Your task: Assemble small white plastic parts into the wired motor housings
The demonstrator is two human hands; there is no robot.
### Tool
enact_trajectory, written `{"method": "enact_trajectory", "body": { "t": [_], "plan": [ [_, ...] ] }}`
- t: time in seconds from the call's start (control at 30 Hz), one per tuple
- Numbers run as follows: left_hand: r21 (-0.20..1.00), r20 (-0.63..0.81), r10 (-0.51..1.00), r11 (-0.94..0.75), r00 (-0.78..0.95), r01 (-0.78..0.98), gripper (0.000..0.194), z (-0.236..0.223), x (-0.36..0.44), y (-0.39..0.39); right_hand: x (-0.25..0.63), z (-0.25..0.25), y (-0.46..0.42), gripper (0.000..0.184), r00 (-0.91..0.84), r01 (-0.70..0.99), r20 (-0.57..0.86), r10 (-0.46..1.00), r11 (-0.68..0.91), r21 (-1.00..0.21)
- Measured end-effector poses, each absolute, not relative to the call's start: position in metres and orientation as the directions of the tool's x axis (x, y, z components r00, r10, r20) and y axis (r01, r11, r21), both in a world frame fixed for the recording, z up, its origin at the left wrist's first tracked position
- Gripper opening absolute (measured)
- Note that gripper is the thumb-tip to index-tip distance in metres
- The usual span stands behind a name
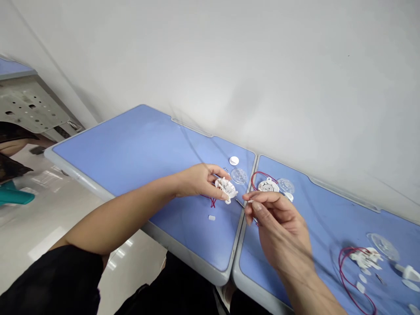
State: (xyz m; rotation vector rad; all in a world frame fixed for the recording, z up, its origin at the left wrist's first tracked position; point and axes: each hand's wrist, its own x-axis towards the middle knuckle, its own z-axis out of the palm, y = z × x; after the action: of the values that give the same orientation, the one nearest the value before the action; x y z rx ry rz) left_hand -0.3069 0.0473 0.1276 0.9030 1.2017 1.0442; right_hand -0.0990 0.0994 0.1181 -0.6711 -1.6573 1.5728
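Note:
My left hand (200, 181) holds a small round white plastic housing (226, 187) by its edges, its inside facing up. A red cord (212, 201) hangs below that hand. Just to the right, my right hand (282, 218) is closed in a pinch, with a small white piece (251, 201) between thumb and forefinger. A thin metal rod (240, 203), perhaps a screwdriver, lies partly hidden under the right hand. Near the left hand are a clear plastic disc (239, 176), a white round cap (234, 160) and a small white block (211, 217).
Two blue desks (131, 144) meet at a narrow seam. Beyond my right hand lies another white housing (268, 185) with red cord and a clear disc (286, 186). More parts, including a white housing (366, 258), lie at the right. A pale wall (229, 78) stands behind.

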Motion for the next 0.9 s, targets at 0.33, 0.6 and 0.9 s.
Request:
{"method": "enact_trajectory", "body": {
  "t": [0.33,0.6,0.9],
  "plan": [
    [0.949,-0.265,0.964,0.262,0.011,-0.175,0.046,0.147,-0.322,0.046,-0.112,0.113,0.095,0.019,-0.794,0.225,-0.432,0.427,-0.454,-0.862],
    [0.952,-0.27,0.963,0.265,-0.01,-0.154,0.049,0.136,-0.318,0.048,-0.119,0.091,0.084,0.005,-0.799,0.397,-0.02,0.601,0.503,-0.768],
    [0.962,-0.244,0.97,0.244,0.02,-0.126,0.053,0.13,-0.319,0.048,-0.121,0.076,0.08,0.01,-0.845,0.384,0.146,0.515,0.774,-0.503]
  ]
}}
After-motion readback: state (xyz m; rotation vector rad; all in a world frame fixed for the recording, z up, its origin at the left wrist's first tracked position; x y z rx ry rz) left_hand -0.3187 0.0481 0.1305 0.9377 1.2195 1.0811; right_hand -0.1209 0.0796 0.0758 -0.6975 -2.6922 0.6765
